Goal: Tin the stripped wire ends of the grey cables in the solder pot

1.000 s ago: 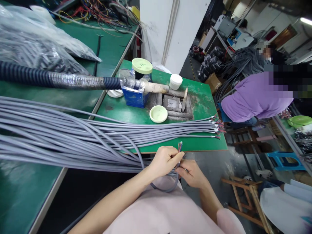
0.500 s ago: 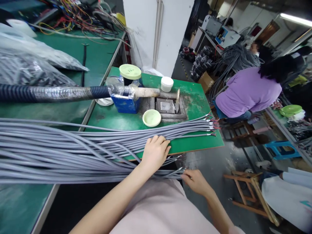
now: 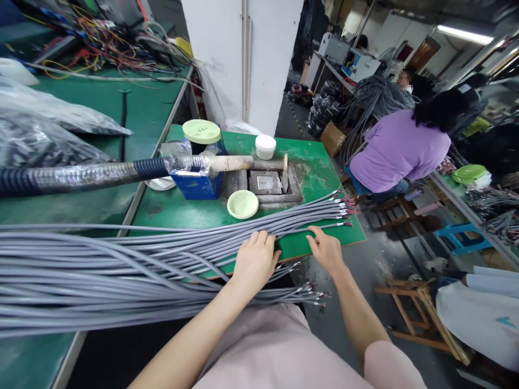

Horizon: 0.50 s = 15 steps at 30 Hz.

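Many grey cables (image 3: 162, 246) run in from the left, their stripped ends (image 3: 343, 205) showing thin red and dark wires over the green bench. My left hand (image 3: 255, 259) lies over the cables at the bench's front edge, its fingers curled round some of them. My right hand (image 3: 326, 249) is to its right, thumb and forefinger closed on the front cable of the upper group, short of its tip. Below both hands, a lower group of cable ends (image 3: 312, 294) hangs in front of the bench edge.
Behind the cables are a solder pot (image 3: 265, 183) set in the bench, a scraper (image 3: 285, 173), a pale green dish (image 3: 242, 205), a white tub (image 3: 265, 146), a blue box (image 3: 194, 185) and a ribbed hose (image 3: 150, 168). A person in purple (image 3: 401, 148) sits at the right.
My right hand has moved up from the lower cable ends to the front cable on the bench. My left hand stays on the cables. The view has shifted slightly.
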Available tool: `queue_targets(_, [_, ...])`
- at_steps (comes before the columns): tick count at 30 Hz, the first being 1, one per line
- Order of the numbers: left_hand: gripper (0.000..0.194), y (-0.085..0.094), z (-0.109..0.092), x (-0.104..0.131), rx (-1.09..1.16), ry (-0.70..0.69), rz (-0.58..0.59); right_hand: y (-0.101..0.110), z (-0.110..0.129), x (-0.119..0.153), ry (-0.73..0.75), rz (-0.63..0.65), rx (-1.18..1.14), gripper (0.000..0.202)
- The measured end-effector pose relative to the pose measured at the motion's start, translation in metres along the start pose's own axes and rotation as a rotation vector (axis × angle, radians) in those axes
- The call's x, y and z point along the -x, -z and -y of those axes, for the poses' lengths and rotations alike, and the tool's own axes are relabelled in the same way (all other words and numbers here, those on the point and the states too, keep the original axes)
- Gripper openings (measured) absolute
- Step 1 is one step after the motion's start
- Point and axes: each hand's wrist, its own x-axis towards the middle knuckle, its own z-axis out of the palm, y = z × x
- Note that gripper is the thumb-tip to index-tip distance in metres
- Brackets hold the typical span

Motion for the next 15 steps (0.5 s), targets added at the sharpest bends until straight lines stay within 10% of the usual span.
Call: queue_targets(15, [0.009,0.008,-0.006,-0.005,0.289,-0.024,0.258,0.005,-0.010,-0.048,0.276,-0.001,0.233,0.023])
